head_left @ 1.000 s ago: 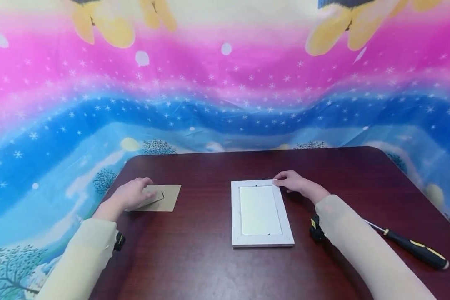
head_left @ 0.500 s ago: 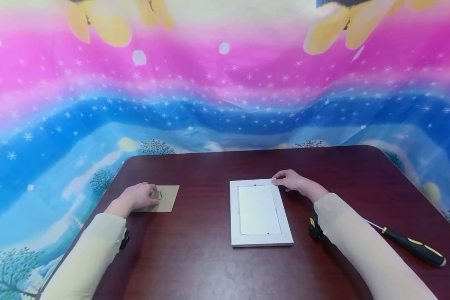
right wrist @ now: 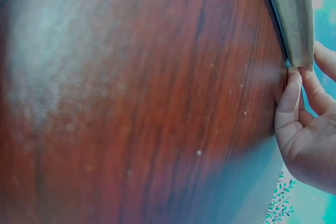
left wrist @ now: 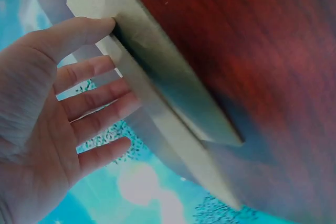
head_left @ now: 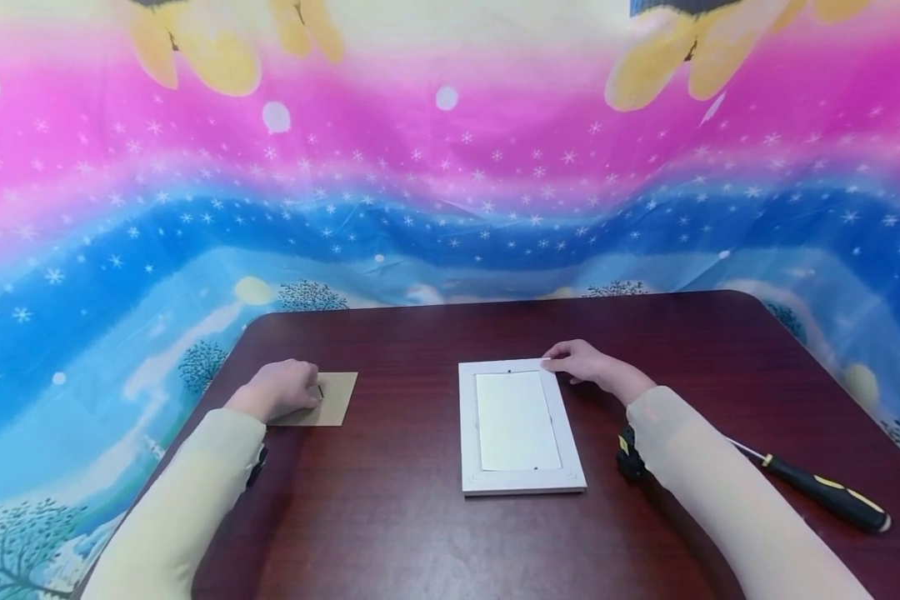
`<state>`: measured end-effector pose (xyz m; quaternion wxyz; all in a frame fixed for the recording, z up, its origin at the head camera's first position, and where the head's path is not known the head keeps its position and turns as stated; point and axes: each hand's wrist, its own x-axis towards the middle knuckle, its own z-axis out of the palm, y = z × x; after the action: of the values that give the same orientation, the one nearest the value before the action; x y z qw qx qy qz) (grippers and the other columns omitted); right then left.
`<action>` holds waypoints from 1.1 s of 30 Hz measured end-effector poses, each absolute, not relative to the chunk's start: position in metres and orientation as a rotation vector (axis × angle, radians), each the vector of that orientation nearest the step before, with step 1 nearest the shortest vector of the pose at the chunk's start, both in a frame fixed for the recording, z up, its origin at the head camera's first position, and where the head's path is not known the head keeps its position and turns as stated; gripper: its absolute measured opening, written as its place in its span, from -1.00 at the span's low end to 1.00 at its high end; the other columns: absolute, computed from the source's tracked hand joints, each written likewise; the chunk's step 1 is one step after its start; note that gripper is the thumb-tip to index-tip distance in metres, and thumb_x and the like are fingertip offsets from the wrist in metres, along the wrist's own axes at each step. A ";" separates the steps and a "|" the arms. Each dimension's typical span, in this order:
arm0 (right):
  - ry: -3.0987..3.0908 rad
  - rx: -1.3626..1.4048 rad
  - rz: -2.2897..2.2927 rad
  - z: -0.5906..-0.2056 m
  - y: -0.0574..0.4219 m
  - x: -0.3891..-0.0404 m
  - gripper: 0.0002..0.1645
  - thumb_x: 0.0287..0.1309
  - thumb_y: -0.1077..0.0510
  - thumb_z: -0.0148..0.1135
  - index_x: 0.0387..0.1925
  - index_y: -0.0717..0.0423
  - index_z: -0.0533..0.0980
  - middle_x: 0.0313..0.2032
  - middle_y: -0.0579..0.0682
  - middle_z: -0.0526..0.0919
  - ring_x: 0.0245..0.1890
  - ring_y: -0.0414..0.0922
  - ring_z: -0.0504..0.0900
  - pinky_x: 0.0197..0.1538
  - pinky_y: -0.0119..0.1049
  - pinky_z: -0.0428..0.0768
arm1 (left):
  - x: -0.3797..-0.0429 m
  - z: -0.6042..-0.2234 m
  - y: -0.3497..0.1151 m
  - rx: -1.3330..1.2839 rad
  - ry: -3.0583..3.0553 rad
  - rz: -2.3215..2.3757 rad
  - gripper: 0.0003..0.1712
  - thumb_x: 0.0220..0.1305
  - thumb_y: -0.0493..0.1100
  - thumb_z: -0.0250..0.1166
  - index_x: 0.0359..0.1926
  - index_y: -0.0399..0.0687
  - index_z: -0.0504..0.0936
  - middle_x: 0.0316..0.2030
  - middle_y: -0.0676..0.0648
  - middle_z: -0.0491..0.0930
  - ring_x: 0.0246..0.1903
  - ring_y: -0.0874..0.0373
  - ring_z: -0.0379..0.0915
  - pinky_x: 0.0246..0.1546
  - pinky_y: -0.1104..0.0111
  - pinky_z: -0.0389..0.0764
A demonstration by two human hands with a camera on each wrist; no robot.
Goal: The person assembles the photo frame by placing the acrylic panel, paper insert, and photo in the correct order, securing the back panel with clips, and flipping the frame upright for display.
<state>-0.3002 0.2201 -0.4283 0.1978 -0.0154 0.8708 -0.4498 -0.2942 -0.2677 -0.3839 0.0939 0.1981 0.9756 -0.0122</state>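
Observation:
A white picture frame (head_left: pixel 468 433) lies on the table with small dark tabs round its opening and a pale sheet inside. My right hand (head_left: pixel 579 362) pinches its far right corner; the right wrist view shows thumb and fingertips at that corner. On the left, a tan backing board (head_left: pixel 339 400) with a hinged stand lies on the table. My left hand (head_left: pixel 283 388) is over its left part. In the left wrist view the thumb tip sits at the gap between the board's two tan pieces, with the fingers (left wrist: pixel 100 98) behind the narrower strip.
A screwdriver (head_left: pixel 825 493) with a black and yellow handle lies at the right, beside the right forearm. The dark red table (head_left: pixel 390 533) has a cartoon-printed cloth (head_left: pixel 435 167) hanging behind it.
My left hand has moved slightly right and its fingers have drawn in on the backing board's stand. The right hand and the picture frame have kept their places.

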 end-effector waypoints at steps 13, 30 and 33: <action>2.422 -0.041 -1.251 -0.428 0.219 -0.299 -0.55 0.38 0.07 0.14 0.12 0.33 0.45 0.22 0.31 0.34 0.18 0.18 0.38 0.08 0.01 0.49 | -0.304 -0.367 -0.234 0.505 2.726 -0.330 -0.86 -0.04 -0.33 0.42 -0.49 -0.15 0.58 -0.53 -0.03 0.50 -0.50 0.09 0.34 -0.42 0.26 0.45; 2.431 -0.019 -1.260 -0.429 0.219 -0.301 -0.55 0.37 0.08 0.15 0.12 0.32 0.45 0.21 0.30 0.35 0.18 0.17 0.39 0.09 0.02 0.48 | -0.309 -0.359 -0.238 0.513 2.736 -0.316 -0.82 -0.05 -0.28 0.39 -0.51 -0.15 0.50 -0.54 -0.04 0.46 -0.50 0.08 0.29 -0.41 0.25 0.41; 2.432 -0.023 -1.264 -0.430 0.220 -0.301 -0.56 0.36 0.08 0.16 0.12 0.32 0.46 0.20 0.30 0.36 0.16 0.17 0.39 0.08 0.02 0.48 | -0.309 -0.351 -0.241 0.488 2.764 -0.230 -0.83 -0.05 -0.31 0.34 -0.47 -0.16 0.47 -0.51 -0.08 0.44 -0.48 0.05 0.28 -0.40 0.23 0.36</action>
<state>-0.3014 0.2198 -0.4297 0.1987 -0.0083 0.8696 -0.4520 -0.3089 -0.2410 -0.3512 0.1619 0.1711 0.9685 -0.0805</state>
